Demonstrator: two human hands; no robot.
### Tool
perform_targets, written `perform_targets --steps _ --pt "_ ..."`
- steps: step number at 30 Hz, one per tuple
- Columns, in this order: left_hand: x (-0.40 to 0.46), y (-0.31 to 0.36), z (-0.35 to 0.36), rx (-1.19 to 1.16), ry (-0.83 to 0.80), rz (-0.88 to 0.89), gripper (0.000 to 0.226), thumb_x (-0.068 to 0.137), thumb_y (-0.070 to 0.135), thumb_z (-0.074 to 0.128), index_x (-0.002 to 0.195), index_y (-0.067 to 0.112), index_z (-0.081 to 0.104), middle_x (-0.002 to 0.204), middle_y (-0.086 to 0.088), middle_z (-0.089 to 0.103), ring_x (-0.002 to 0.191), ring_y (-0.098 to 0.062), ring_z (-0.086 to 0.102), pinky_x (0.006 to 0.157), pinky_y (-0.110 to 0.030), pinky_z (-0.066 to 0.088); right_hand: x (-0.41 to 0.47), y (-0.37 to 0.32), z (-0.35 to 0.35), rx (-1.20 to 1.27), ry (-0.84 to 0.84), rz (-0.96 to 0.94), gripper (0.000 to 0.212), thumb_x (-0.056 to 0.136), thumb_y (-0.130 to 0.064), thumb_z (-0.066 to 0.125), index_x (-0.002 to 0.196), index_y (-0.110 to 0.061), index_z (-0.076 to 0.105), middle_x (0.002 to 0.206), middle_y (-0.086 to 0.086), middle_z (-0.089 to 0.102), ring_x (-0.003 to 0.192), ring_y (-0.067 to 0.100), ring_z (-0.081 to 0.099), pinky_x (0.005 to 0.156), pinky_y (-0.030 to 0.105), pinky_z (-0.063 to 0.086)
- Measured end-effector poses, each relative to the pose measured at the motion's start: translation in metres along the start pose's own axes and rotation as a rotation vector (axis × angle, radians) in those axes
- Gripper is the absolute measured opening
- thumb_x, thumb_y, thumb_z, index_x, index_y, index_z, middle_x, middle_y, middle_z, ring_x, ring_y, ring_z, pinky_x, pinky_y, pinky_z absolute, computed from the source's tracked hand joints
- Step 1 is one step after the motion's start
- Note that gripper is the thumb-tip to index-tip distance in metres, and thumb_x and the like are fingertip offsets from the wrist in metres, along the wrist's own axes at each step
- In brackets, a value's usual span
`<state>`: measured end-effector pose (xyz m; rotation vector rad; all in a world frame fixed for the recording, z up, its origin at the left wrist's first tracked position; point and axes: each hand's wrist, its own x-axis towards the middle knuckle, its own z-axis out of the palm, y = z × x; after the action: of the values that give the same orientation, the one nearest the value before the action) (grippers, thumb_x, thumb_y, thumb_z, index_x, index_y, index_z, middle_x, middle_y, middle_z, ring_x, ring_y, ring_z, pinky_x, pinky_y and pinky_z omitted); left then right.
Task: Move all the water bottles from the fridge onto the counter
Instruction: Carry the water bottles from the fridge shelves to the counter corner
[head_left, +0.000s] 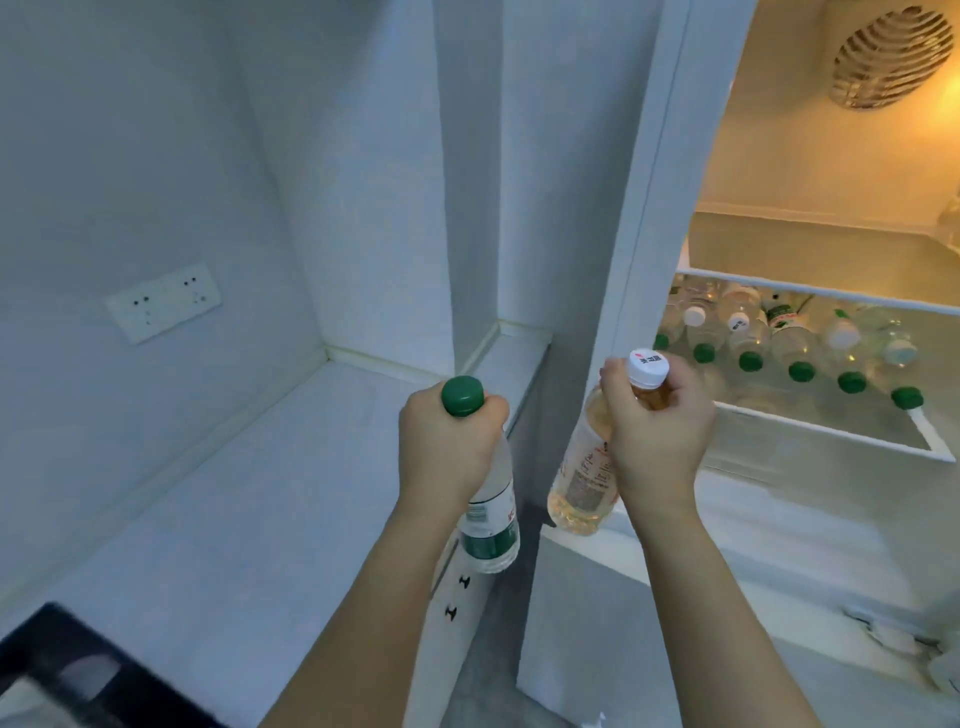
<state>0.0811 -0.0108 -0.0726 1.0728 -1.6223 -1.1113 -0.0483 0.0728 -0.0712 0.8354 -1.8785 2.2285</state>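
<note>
left hand (447, 441): bare, no ring | right hand (660, 431): bare | forearms: sleeveless, no watch

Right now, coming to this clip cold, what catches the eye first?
Two bottles held up mid-frame: the left hand grips a green-capped water bottle by its neck, the right hand grips a white-capped bottle of yellowish liquid. To the right, the open fridge glows warm, with a row of green-capped bottles lying on its shelf. The pale counter lies at left.

White wall (156, 130), double socket (163, 301)
</note>
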Motion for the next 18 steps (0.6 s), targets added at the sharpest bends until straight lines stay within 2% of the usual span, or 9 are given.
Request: perform_targets --steps 3,7,10,14,18 --pt "-0.010 -0.006 -0.051 0.029 0.094 -0.021 0.037 0.061 0.030 0.059 0.072 -0.005 0.062 0.078 -0.024 0.059 0.063 -0.016 0.044 0.058 -0.031 0.037 -0.033 -0.011 0.033 0.046 -0.138 0.029 0.021 0.083 -0.016 0.071 0.071 -0.026 0.057 0.062 -0.017 0.057 0.061 -0.001 0.051 0.062 0.019 0.041" --pt "-0.026 -0.012 -0.103 0.065 0.200 -0.069 0.037 0.060 0.028 0.057 0.072 -0.007 0.060 0.077 -0.024 0.058 0.062 -0.014 0.042 0.058 -0.030 0.034 -0.067 -0.023 0.072 0.153 -0.320 0.089 0.019 0.084 -0.016 0.070 0.070 -0.015 0.057 0.061 -0.013 0.052 0.061 0.004 0.047 0.062 0.024 0.040" --pt "-0.040 -0.017 -0.139 0.080 0.336 -0.132 0.039 0.060 0.028 0.057 0.075 -0.008 0.060 0.074 -0.022 0.057 0.061 -0.013 0.042 0.057 -0.029 0.034 -0.093 -0.035 0.104 0.220 -0.497 0.102 0.020 0.085 -0.017 0.070 0.070 -0.014 0.056 0.060 -0.014 0.052 0.060 0.003 0.046 0.060 0.021 0.040" --pt "-0.065 -0.022 -0.183 0.128 0.523 -0.177 0.039 0.061 0.026 0.057 0.075 -0.010 0.057 0.065 -0.009 0.048 0.061 -0.013 0.038 0.052 -0.027 0.029 -0.132 -0.050 0.138 0.279 -0.705 0.121 0.018 0.084 -0.019 0.071 0.073 -0.013 0.058 0.064 -0.007 0.055 0.063 0.007 0.049 0.062 0.023 0.042" --pt "-0.098 -0.027 -0.223 0.207 0.695 -0.190 0.038 0.061 0.024 0.057 0.072 -0.012 0.054 0.063 -0.014 0.044 0.058 -0.014 0.034 0.049 -0.029 0.025 -0.181 -0.067 0.155 0.342 -0.880 0.153 0.014 0.082 -0.016 0.072 0.073 -0.016 0.061 0.067 -0.006 0.060 0.066 0.009 0.053 0.064 0.022 0.044"
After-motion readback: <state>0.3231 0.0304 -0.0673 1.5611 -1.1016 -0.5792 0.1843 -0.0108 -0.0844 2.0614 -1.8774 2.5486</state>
